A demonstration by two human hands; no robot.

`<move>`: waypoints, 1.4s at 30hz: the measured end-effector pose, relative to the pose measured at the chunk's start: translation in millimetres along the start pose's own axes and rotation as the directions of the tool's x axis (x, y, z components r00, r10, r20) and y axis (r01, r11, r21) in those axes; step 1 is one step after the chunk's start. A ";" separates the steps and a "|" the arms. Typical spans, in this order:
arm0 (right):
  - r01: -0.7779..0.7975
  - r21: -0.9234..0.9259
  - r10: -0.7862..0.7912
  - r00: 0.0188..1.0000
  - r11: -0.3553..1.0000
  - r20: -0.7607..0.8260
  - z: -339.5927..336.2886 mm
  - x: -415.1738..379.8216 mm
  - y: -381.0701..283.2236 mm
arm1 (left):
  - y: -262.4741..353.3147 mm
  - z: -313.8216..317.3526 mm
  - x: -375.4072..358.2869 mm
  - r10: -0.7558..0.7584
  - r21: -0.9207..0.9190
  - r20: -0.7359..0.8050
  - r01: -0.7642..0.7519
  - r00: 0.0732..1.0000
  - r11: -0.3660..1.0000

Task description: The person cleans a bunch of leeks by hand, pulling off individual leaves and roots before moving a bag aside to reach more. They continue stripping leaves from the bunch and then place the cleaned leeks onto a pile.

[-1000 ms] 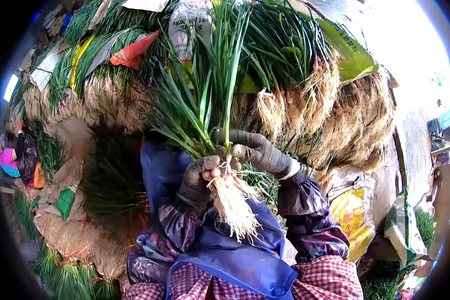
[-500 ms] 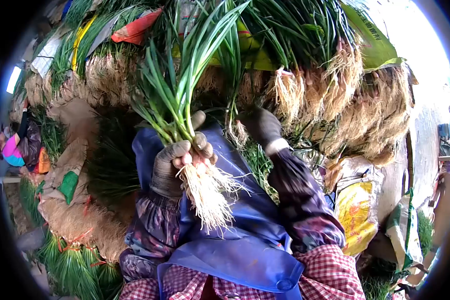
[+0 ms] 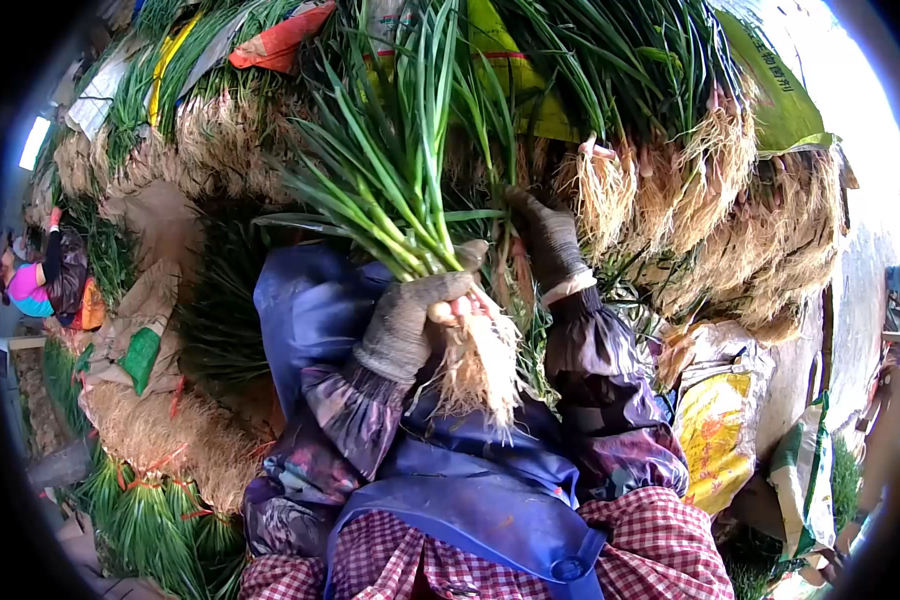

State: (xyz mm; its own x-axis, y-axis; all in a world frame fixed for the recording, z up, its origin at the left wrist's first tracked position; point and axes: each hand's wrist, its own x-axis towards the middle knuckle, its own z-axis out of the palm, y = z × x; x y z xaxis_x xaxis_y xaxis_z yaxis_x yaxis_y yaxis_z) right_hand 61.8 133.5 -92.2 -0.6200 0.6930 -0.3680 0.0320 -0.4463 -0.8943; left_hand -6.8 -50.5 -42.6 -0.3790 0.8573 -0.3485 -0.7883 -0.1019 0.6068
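My left hand point(image 3: 420, 310), in a grey-brown glove, is closed around a bunch of green garlic point(image 3: 410, 215), just above its pinkish-white bases. The leaves fan upward, and pale roots point(image 3: 480, 375) hang below the fist in front of the blue apron point(image 3: 490, 505). To its right, my gloved right hand point(image 3: 550, 240) has its fingers closed on the stalks of a thinner bit of green garlic point(image 3: 505, 160). That one hangs down from the pile, its roots partly hidden between the two hands.
A long pile of green garlic point(image 3: 620, 60) with dangling roots point(image 3: 700, 200) lies ahead. Yellow-green sacking point(image 3: 770, 85) covers part of it. Tied bundles point(image 3: 155, 520) lie at lower left. Another person point(image 3: 60, 275) is at far left. A yellow-and-white sack point(image 3: 715, 430) lies at right.
My left hand has moved right with its bunch, turning so the roots now hang further right. My right hand has moved slightly up and right, onto the thinner stalks.
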 end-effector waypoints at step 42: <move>0.406 -0.185 -0.309 0.863 0.895 0.400 8.6 -76.2 -22.7 | -9.0 -4.6 -9.6 -0.072 0.050 -0.032 0.074 0.997 0.996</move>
State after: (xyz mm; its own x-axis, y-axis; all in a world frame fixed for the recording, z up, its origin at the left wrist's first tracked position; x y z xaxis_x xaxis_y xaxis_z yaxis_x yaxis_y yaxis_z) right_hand 101.6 86.0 -41.7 -0.8586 0.5091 0.0603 -0.0780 -0.0135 -0.9969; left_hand 1.7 -60.2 -48.0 -0.3360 0.8460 -0.4139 -0.7888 -0.0127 0.6145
